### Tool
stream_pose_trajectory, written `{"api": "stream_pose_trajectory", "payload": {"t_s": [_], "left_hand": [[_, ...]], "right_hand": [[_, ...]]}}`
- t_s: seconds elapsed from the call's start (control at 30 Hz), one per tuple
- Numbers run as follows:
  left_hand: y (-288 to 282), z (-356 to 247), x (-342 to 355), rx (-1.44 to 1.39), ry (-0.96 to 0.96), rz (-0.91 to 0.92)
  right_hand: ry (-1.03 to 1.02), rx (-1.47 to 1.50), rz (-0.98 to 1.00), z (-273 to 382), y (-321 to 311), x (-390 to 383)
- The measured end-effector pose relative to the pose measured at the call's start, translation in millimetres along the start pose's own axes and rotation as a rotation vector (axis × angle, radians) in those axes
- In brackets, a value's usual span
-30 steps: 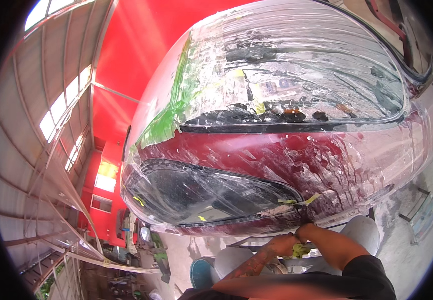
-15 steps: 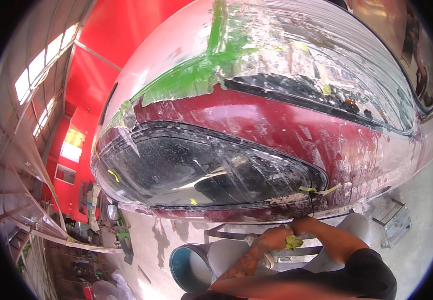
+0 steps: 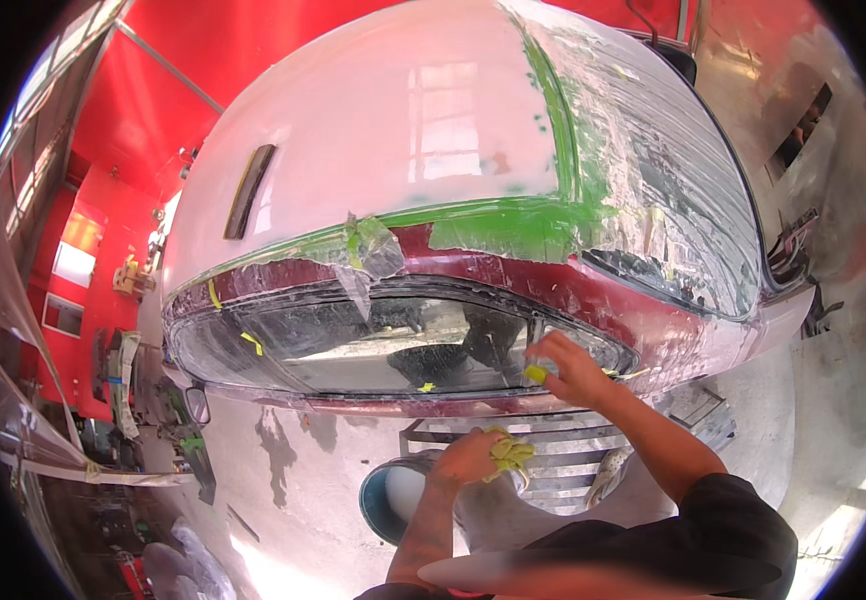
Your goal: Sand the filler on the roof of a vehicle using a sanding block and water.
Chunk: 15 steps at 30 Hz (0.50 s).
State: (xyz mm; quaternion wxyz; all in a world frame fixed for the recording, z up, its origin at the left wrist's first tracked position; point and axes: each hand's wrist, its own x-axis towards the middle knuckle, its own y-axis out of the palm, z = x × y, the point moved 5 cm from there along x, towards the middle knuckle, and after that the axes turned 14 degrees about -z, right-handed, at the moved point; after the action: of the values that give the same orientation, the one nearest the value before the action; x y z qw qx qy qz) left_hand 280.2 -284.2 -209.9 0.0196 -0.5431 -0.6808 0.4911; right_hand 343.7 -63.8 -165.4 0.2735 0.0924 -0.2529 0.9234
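The crumpled yellow-green wad (image 3: 511, 455), seemingly tape, sits clamped in the fingers of the left hand (image 3: 466, 457), near the car (image 3: 633, 295), while a yellow scrap (image 3: 535, 374) lies at the thumb of the right hand (image 3: 575, 368) by the side window (image 3: 353, 350); whether those fingers grip it I cannot tell. Tape bits (image 3: 253, 343) on the glass would likely come off cleanest peeled low and slowly from one edge. Farther out, a teal-lined bucket (image 3: 373, 508) holds something pale, perhaps cloudy liquid.
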Motion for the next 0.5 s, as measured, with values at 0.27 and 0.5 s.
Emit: {"api": "stream_pose_trajectory", "payload": {"t_s": [0.27, 0.5], "left_hand": [[-233, -16, -53, -0.285, -0.009, -0.462], [-417, -19, -43, -0.097, 0.119, -0.942]], "right_hand": [[-0.127, -0.376, -0.461, 76, -30, 214], [0.188, -0.758, -0.662, 32, 3, 234]]}}
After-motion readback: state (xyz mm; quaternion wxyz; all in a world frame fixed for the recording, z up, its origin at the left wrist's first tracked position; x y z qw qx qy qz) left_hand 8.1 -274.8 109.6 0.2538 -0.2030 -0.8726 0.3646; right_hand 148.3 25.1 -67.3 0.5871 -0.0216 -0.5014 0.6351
